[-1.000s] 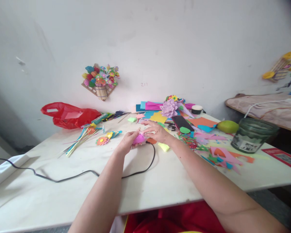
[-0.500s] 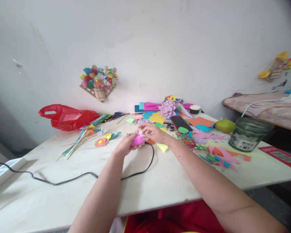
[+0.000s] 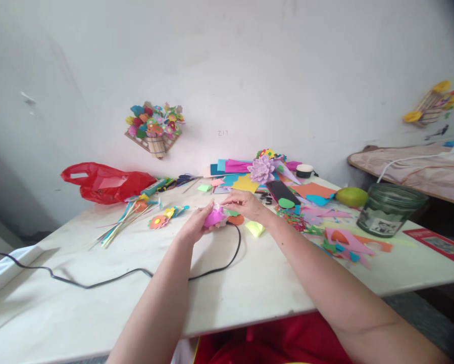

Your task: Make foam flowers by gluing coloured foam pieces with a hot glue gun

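My left hand [image 3: 199, 220] is closed round a small magenta craft piece [image 3: 213, 217] with a paler, whitish part at its top; its exact form is too small to tell. Just above and to the right of it, my right hand [image 3: 245, 205] has its fingers stretched towards the pale top, with nothing visible in them. An orange piece [image 3: 236, 220] and a black cable [image 3: 234, 255] lie beneath and beside the hands. A yellow-green paper piece [image 3: 255, 228] rests by the right wrist.
Left stand foam flowers [image 3: 157, 222], thin sticks [image 3: 115, 225], a red bag [image 3: 109, 182] and a white power strip [image 3: 10, 268]. Coloured sheets [image 3: 245, 183] with a lilac flower [image 3: 262, 170] lie behind. Scraps [image 3: 348, 242], a green fruit [image 3: 351, 196] and a glass jar [image 3: 391, 210] are right.
My right hand has drawn slightly up and away from the magenta piece, and its fingers have straightened. My left hand keeps hold of the piece in nearly the same place.
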A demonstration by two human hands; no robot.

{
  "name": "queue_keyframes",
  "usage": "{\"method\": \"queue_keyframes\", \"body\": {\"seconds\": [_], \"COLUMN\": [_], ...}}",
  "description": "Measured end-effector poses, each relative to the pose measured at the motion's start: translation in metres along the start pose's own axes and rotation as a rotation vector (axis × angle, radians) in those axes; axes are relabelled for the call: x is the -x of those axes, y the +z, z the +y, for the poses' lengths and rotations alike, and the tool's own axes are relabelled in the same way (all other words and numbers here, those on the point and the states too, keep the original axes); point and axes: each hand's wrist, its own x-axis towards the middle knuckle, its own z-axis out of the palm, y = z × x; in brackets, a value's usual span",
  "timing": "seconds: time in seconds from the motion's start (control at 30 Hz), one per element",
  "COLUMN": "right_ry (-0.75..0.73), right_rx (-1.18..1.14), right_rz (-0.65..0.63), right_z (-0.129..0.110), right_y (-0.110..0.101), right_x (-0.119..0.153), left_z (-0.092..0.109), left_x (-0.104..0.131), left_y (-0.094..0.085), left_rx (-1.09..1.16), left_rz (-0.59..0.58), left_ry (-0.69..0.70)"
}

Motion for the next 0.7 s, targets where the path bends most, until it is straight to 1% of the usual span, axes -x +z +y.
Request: {"method": "queue_keyframes", "body": {"seconds": [0.3,0.43,0.57,0.7], "right_ry": [0.104,0.158,0.165,0.173], "right_rx": [0.055,0.074,0.097,0.121], "right_rz": [-0.086,-0.107,-0.119,-0.105], "right_z": [-0.0072,-0.0088,-0.0071,-0.0023], "right_y": [0.0018,0.0026,0.0051,0.0080], "right_x": [-0.0003,0.0003,0.0010,0.0026], "left_z": [-0.0007,-0.0013,-0.0026,-0.0025], "left_x": [0.0003,0.0002,-0.0004,-0.0004], "left_y": [0.0031,0.0031,0.0020,0.0028], "left_rx": [-0.105,-0.116,-0.133,-0.136], "left_rz": [0.035,0.026,0.046,0.036], "left_ry": [0.051,0.077,0.098,0.126]}}
